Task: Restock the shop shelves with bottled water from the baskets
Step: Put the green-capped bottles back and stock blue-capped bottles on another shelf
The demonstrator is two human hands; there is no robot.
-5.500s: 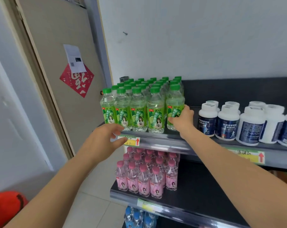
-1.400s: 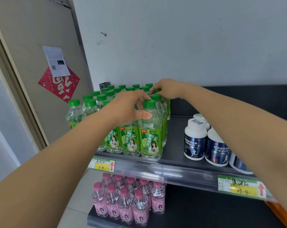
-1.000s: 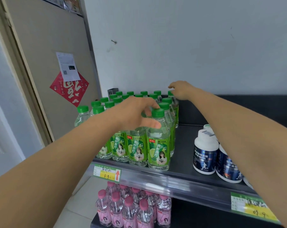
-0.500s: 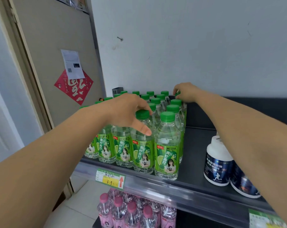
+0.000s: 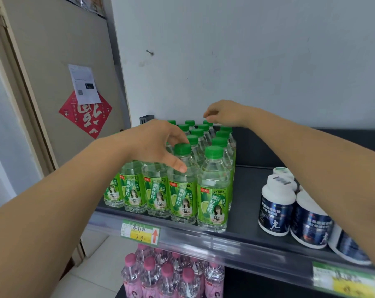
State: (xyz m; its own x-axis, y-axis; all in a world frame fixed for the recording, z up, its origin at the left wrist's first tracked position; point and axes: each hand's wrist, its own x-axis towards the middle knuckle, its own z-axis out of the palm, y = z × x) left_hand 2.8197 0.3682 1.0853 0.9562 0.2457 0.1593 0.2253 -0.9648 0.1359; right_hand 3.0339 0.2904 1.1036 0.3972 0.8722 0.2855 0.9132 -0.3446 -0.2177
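Note:
Several green-capped lime soda bottles (image 5: pixel 213 203) stand in tight rows at the left end of the dark upper shelf (image 5: pixel 246 235). My left hand (image 5: pixel 156 145) lies over the front row. Its thumb presses the shoulder of the second bottle from the right (image 5: pixel 183 190) and its fingers curl behind that bottle's cap. My right hand (image 5: pixel 224 112) reaches to the back row, its loosely curled fingertips just above the rear caps (image 5: pixel 208 123), holding nothing.
White-lidded dark blue jars (image 5: pixel 277 207) stand on the same shelf to the right, with a bare gap between them and the bottles. Pink-capped bottles (image 5: pixel 169 276) fill the shelf below. A price tag (image 5: pixel 140 232) hangs on the shelf rail. A door (image 5: pixel 59 82) is on the left.
My right hand has lifted slightly off the back-row caps. My left hand stays on the second front bottle from the right, having shifted there from the rightmost one a second ago.

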